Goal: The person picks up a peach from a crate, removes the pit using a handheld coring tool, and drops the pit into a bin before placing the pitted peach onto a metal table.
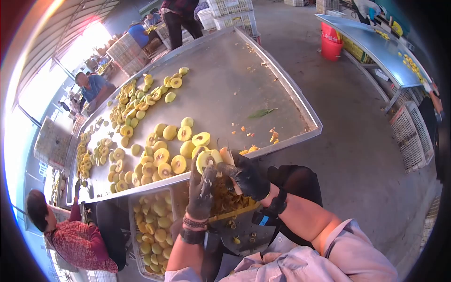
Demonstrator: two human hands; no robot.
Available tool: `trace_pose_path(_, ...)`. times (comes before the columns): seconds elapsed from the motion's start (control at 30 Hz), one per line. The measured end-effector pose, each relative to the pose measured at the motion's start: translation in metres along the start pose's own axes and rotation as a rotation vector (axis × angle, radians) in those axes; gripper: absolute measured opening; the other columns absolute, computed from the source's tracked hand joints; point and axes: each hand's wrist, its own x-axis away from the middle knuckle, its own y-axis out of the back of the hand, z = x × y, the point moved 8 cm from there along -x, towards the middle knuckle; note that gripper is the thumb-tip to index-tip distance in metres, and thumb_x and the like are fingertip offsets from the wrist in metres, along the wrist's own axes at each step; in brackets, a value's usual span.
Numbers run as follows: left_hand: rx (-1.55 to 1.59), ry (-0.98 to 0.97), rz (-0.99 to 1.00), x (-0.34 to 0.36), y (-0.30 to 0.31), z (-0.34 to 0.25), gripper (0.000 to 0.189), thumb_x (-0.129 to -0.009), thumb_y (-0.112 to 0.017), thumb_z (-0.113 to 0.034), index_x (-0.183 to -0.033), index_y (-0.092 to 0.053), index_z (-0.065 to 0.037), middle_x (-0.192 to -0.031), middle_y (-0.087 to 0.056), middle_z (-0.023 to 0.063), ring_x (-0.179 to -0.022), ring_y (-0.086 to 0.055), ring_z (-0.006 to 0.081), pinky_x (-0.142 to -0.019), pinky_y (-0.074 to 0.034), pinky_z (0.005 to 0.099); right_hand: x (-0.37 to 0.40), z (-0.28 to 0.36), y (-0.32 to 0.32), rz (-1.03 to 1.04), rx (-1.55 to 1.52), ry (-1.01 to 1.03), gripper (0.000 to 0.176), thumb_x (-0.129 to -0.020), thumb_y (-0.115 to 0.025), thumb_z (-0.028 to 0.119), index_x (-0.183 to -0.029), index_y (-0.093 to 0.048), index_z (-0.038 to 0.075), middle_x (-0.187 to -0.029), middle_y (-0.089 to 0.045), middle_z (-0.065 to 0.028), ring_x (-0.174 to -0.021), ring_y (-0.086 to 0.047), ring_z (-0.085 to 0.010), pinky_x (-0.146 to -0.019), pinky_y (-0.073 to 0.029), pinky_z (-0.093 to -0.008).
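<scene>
My left hand point(201, 193), in a dark glove, grips a yellow-green peach half point(205, 162) with its cut face and hollow centre turned up. Close against it, my right hand point(250, 176), also gloved, is closed around a tool with a light wooden handle point(227, 157); the tool's working end cannot be made out. Both hands are just off the front edge of a metal table point(216, 75). Beside them on the table lie many peach halves point(179, 164), some cut side up. Beneath my hands is a container of peelings and scraps point(230, 201) with a yellow rim.
A crate of peaches point(155, 235) stands below the table edge at left. A leaf point(262, 113) and orange scraps lie on the table's right part. One person point(84, 235) sits left, another point(92, 89) across. A red bucket point(331, 47) and a second table point(376, 51) stand right.
</scene>
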Motion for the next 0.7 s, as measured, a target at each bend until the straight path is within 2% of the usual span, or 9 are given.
trace_pose_path(0.03,-0.378,-0.198,-0.033,0.007,0.003,-0.002,0.048,-0.095,-0.046,-0.018,-0.136,-0.031,0.002,-0.128,-0.045,0.0168,-0.112,-0.05,0.0223,-0.093,-0.043,0.0324,0.0,-0.002,-0.002,-0.001,0.024,0.044,0.023,-0.089,-0.058,0.014,-0.108,-0.055,0.002,-0.085,-0.06,-0.0018,-0.072,-0.057,-0.0091,-0.062,-0.048,-0.0255)
trace_pose_path(0.1,-0.737,-0.4,-0.078,0.023,0.009,0.009,0.043,-0.096,-0.041,-0.018,-0.134,-0.035,0.002,-0.128,-0.045,0.0175,-0.114,-0.049,0.0245,-0.094,-0.043,0.0341,-0.005,-0.006,-0.002,-0.025,0.314,0.306,0.026,-0.087,-0.06,0.016,-0.107,-0.054,0.001,-0.082,-0.062,-0.0067,-0.07,-0.06,-0.018,-0.063,-0.049,-0.0318)
trace_pose_path(0.13,-0.698,-0.393,-0.108,0.025,0.014,0.015,0.043,-0.097,-0.04,-0.024,-0.13,-0.04,0.003,-0.128,-0.045,0.0194,-0.114,-0.049,0.0294,-0.093,-0.044,0.0383,-0.004,-0.002,-0.008,-0.035,0.461,0.44,0.027,-0.086,-0.06,0.016,-0.107,-0.054,0.0,-0.081,-0.062,-0.0092,-0.069,-0.062,-0.0224,-0.064,-0.049,-0.0349)
trace_pose_path(0.2,-0.414,-0.166,-0.228,0.025,0.028,0.031,0.043,-0.097,-0.039,-0.026,-0.129,-0.041,0.003,-0.128,-0.045,0.0212,-0.113,-0.05,0.0319,-0.093,-0.044,0.0389,0.005,0.002,-0.01,-0.1,0.75,0.462,0.029,-0.084,-0.061,0.017,-0.106,-0.053,-0.001,-0.082,-0.063,-0.0157,-0.072,-0.062,-0.0316,-0.066,-0.049,-0.0389)
trace_pose_path(0.3,-0.815,-0.34,-0.289,0.034,0.032,0.018,0.044,-0.089,-0.051,-0.012,-0.128,-0.04,0.005,-0.123,-0.049,0.0224,-0.111,-0.05,0.0342,-0.096,-0.041,0.0377,0.008,-0.001,-0.019,-0.049,0.988,0.483,0.032,-0.082,-0.061,0.019,-0.105,-0.053,-0.001,-0.085,-0.062,-0.0224,-0.079,-0.061,-0.0383,-0.069,-0.049,-0.0415)
trace_pose_path(0.4,-0.949,-0.206,-0.316,0.042,0.035,0.028,0.063,-0.078,-0.065,-0.002,-0.132,-0.033,0.007,-0.123,-0.048,0.0264,-0.113,-0.049,0.0375,-0.097,-0.041,0.0405,0.012,-0.013,-0.025,0.026,1.139,0.504,0.033,-0.08,-0.061,0.019,-0.105,-0.054,-0.001,-0.087,-0.062,-0.0232,-0.082,-0.061,-0.0384,-0.071,-0.049,-0.0427)
trace_pose_path(0.5,-0.93,-0.195,-0.339,0.043,0.038,0.033,0.065,-0.079,-0.066,-0.004,-0.134,-0.033,0.006,-0.126,-0.047,0.0238,-0.113,-0.05,0.0324,-0.098,-0.04,0.0384,0.013,-0.02,-0.028,0.05,1.254,0.429,0.033,-0.08,-0.061,0.019,-0.105,-0.054,-0.001,-0.088,-0.062,-0.023,-0.082,-0.061,-0.0375,-0.072,-0.05,-0.0433)
trace_pose_path(0.53,-0.57,-0.092,-0.342,0.041,0.039,0.04,0.042,-0.088,-0.044,0.001,-0.13,-0.039,0.005,-0.125,-0.05,0.0173,-0.112,-0.05,0.0278,-0.1,-0.037,0.0364,0.012,-0.022,-0.028,0.056,1.285,0.388,0.032,-0.08,-0.06,0.019,-0.105,-0.054,-0.001,-0.089,-0.062,-0.0231,-0.082,-0.061,-0.0374,-0.072,-0.05,-0.0434)
trace_pose_path(0.7,-0.307,-0.103,-0.35,0.041,0.045,0.058,0.038,-0.092,-0.038,-0.001,-0.129,-0.04,0.005,-0.124,-0.049,0.0173,-0.112,-0.049,0.0277,-0.098,-0.039,0.037,0.009,-0.033,-0.029,0.046,1.306,0.403,0.032,-0.08,-0.059,0.017,-0.106,-0.052,-0.002,-0.087,-0.062,-0.0233,-0.081,-0.061,-0.0377,-0.069,-0.05,-0.044)
